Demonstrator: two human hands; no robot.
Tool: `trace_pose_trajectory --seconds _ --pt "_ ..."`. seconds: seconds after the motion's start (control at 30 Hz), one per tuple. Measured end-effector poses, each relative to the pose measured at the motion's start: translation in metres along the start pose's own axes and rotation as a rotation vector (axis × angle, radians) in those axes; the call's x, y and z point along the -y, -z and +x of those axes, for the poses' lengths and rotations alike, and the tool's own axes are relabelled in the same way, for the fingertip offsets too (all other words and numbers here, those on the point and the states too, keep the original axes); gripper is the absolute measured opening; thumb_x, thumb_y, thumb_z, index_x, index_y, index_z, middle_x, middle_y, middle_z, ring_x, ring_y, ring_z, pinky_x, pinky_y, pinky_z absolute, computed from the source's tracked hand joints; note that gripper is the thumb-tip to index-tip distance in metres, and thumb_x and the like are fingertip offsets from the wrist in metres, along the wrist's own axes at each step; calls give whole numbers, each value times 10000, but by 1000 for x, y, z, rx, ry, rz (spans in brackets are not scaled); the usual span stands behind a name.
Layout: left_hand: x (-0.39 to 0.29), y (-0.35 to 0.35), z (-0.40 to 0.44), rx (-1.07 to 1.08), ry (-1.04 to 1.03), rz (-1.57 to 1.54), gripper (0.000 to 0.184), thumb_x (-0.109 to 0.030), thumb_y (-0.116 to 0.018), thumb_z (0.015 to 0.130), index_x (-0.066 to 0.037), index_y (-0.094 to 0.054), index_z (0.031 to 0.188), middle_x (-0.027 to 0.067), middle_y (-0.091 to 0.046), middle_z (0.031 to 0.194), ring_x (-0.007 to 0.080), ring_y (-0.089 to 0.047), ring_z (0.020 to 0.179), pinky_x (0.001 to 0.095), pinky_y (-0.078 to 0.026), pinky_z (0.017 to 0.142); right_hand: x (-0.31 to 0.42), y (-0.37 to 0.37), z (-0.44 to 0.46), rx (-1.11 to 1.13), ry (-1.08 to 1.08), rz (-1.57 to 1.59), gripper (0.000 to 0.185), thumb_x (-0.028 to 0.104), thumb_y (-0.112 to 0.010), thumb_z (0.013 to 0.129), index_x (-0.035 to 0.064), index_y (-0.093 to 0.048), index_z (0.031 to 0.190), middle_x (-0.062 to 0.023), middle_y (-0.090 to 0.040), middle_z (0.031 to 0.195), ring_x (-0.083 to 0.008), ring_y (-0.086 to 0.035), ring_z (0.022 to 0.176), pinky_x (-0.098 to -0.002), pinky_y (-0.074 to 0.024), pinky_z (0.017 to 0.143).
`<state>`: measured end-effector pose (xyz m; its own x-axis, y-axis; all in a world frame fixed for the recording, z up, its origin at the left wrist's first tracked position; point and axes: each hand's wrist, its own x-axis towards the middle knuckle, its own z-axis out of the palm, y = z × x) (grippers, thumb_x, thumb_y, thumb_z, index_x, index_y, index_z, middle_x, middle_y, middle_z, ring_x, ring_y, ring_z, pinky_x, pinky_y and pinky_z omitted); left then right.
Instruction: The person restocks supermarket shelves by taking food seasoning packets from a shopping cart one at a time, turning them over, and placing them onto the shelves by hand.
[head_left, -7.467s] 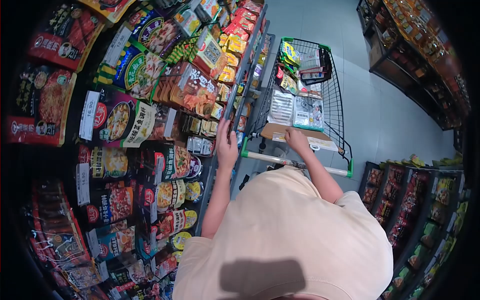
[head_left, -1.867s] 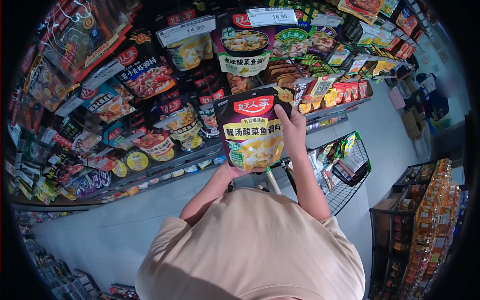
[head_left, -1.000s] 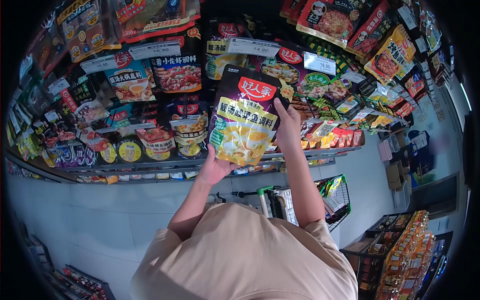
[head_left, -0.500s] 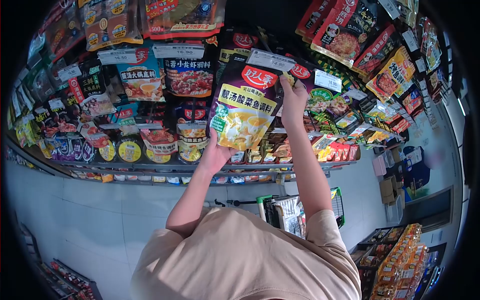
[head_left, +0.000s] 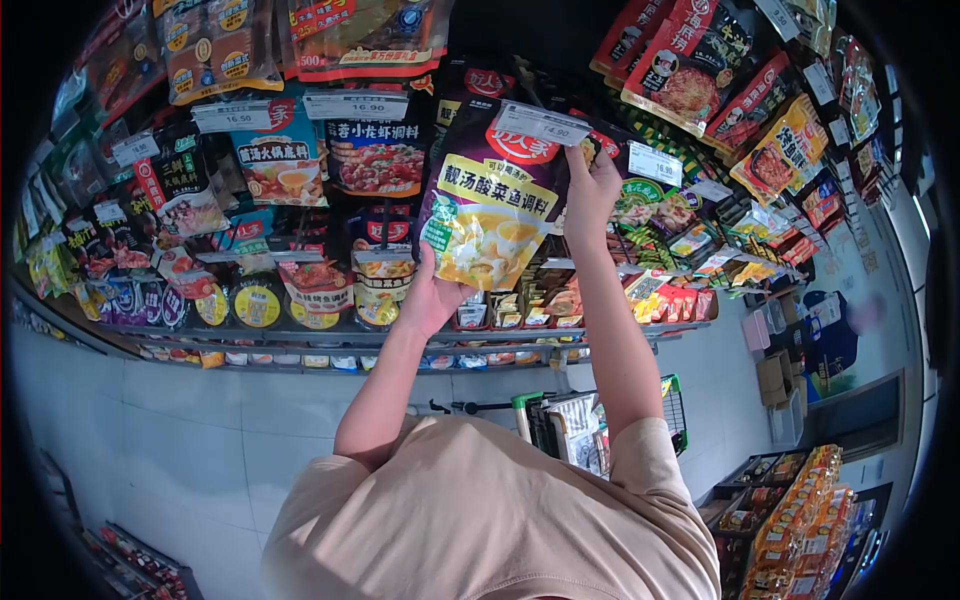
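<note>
A purple and yellow packet of pickled-fish soup seasoning (head_left: 492, 205) is tilted in front of the hanging shelf display. My left hand (head_left: 436, 298) grips its lower left corner, thumb on the front and fingers behind. At the upper right edge my right hand (head_left: 592, 195) is closed, with the thumb close under a price tag (head_left: 543, 122) reading 14.90. The tag covers part of the packet's red logo. Behind it hangs a similar dark packet (head_left: 478, 82). The fingers behind the packet are hidden.
Hotpot seasoning packets (head_left: 280, 155) and crayfish seasoning (head_left: 375, 155) hang to the left. More packets (head_left: 690, 75) hang to the right. Below run the shelf rails (head_left: 300, 340). A green-handled shopping cart (head_left: 575, 430) stands close by my right side. Boxed goods (head_left: 800, 520) fill a stand at lower right.
The packet has moved slightly up toward the rack, and its logo now sits partly behind the price tag. My left hand has risen a little with it.
</note>
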<state>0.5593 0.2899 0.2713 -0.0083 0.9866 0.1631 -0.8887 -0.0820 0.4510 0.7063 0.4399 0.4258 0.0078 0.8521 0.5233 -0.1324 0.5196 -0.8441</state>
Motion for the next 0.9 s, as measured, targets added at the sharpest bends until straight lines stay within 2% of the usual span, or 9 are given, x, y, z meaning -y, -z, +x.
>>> trace_pose_trajectory --seconds 0.33,0.4,0.43,0.5,0.53,0.57,0.67,0.8,0.9 --pt "3 -1 -1 -25 19 -10 773 -634 -342 1002 -90 -263 1545 121 -380 1556 316 -409 1410 494 -390 1128 -3 -9 6 -25 23 -10 261 146 -670 958 -63 -607 1103 -42 -665 929 -79 -578 817 -242 -460 731" --pt "3 -1 -4 -16 15 -34 760 -615 -362 1005 -79 -274 1537 121 -395 1547 298 -415 1408 489 -388 1132 3 -7 -1 -13 92 -226 502 158 -692 945 -80 -477 1331 -135 -615 1196 -147 -601 998 -267 -474 868" --pt "4 -1 -5 -5 13 -58 748 -596 -382 1008 -69 -285 1530 121 -409 1538 281 -421 1406 484 -386 1136 2 -8 -8 -14 91 -226 502 158 -692 945 -80 -477 1331 -135 -615 1196 -147 -601 998 -267 -474 868" --pt "5 0 -6 -14 13 -69 750 -596 -383 1008 -67 -283 1530 122 -408 1538 282 -422 1406 485 -385 1137 -3 -12 -27 -52 296 -141 683 119 -662 964 -55 -277 1500 -179 -414 1481 -207 -522 1233 -300 -431 1010" --pt "5 1 -6 -22 7 -82 752 -596 -383 1008 -65 -282 1531 123 -407 1539 284 -422 1406 485 -384 1137 -5 -4 -37 38 303 -247 787 111 -644 967 -39 -140 1552 -229 -196 1605 -321 -337 1437 -398 -292 1162" --pt "5 3 -5 -21 -1 -84 752 -596 -383 1008 -65 -282 1531 123 -407 1539 284 -422 1406 485 -384 1137 -7 -1 -48 45 307 -245 787 111 -644 967 -39 -140 1552 -229 -196 1605 -321 -337 1437 -398 -292 1162" --pt "4 5 -5 -2 -2 -85 753 -594 -385 1008 -64 -278 1532 123 -407 1540 287 -421 1407 488 -379 1142 -12 5 -76 71 670 -890 785 136 -700 903 -63 -256 1519 -280 -212 1601 -441 -195 1496 -564 -132 1199" --pt "3 -2 -1 23 -25 -47 753 -592 -381 1011 -64 -268 1536 125 -401 1543 293 -417 1410 490 -376 1141 -5 -5 -76 262 698 -1126 710 267 -676 911 -54 -382 1472 -214 -371 1552 -423 -228 1489 -579 -169 1192" --pt "5 -6 2 30 -32 -59 752 -586 -373 1015 -62 -255 1541 125 -388 1550 293 -403 1418 492 -364 1148 5 -15 -60 281 706 -1093 721 310 -666 918 -60 -383 1468 -222 -361 1555 -421 -258 1476 -574 -186 1189"
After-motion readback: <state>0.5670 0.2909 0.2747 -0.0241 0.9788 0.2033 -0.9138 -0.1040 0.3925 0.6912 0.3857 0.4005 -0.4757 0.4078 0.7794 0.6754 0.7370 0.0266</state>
